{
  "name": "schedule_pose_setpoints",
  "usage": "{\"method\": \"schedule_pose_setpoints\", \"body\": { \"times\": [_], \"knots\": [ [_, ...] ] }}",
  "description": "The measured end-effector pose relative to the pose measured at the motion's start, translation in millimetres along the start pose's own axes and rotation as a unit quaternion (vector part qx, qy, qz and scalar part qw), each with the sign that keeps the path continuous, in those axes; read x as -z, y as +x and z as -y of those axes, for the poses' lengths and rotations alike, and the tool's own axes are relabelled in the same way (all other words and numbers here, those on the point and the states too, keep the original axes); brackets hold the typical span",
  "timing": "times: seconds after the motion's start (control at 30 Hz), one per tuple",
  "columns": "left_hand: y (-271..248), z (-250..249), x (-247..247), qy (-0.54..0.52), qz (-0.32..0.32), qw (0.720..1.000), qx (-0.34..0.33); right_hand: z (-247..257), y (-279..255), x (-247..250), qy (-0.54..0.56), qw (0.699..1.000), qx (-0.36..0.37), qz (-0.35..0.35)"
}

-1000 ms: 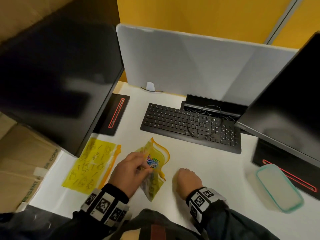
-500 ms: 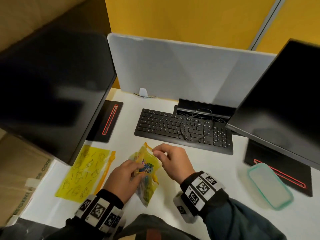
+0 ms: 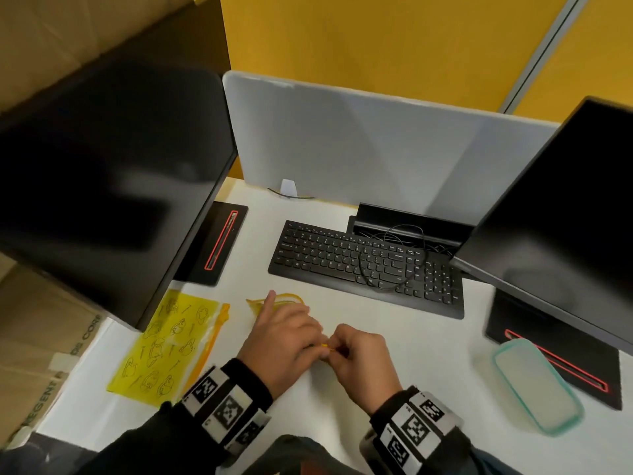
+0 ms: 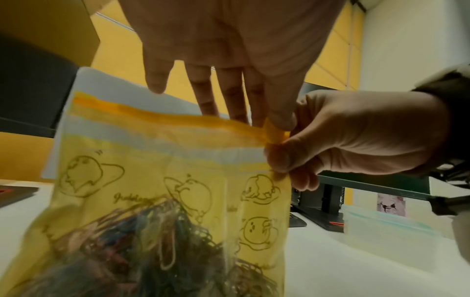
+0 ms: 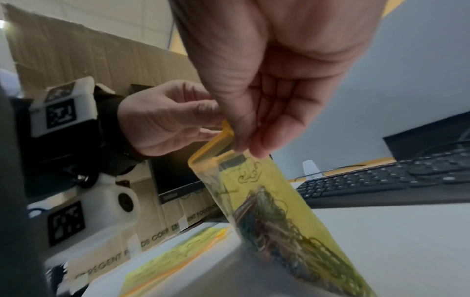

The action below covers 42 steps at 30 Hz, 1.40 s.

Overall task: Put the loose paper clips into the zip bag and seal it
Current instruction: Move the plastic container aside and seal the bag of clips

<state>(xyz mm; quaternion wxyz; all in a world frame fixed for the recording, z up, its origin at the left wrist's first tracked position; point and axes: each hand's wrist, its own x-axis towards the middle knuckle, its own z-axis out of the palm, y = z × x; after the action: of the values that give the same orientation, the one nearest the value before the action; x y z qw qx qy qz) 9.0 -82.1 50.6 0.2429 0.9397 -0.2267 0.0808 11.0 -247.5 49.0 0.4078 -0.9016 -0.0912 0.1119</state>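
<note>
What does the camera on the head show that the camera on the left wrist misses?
Only the head view shows the keyboard and the second yellow bag lying flat by the left monitor. Only the left wrist view shows the paper clips inside the zip bag and its orange zip strip. Both show the left hand and right hand meeting at one end of the bag's top, each with a grip on it, and the teal-rimmed container.

An office workstation, going by the white desk (image 3: 394, 323) with a black keyboard (image 3: 363, 265) beyond the fingers (image 3: 270, 298), dark monitors (image 3: 102, 186) either side, a grey privacy screen (image 3: 376, 152) behind, yellow partition walls (image 3: 376, 42).
</note>
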Motion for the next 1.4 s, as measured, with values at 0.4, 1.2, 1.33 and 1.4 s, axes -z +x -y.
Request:
{"method": "schedule_pose_setpoints", "body": {
  "times": [0.4, 1.2, 1.33, 1.4],
  "knots": [
    [44.6, -4.9, -20.7, 0.196, 0.044, 0.976, -0.08, -30.5, 10.6, 21.5, 0.13, 0.986, -0.073, -0.079],
    [-41.3, 112.7, -19.6, 0.137, 0.116, 0.874, 0.451, -93.0, 32.4, 8.9, -0.006, 0.992, -0.071, -0.104],
    [-66.8, 108.2, -16.8, 0.126, 0.121, 0.837, 0.518, -108.8, 20.2, 22.4, -0.066, 0.97, -0.137, -0.19],
    [-70.4, 107.2, -15.9, 0.118, 0.131, 0.827, 0.533, -123.6, 11.9, 55.4, -0.129, 0.944, -0.141, -0.269]
  ]
}}
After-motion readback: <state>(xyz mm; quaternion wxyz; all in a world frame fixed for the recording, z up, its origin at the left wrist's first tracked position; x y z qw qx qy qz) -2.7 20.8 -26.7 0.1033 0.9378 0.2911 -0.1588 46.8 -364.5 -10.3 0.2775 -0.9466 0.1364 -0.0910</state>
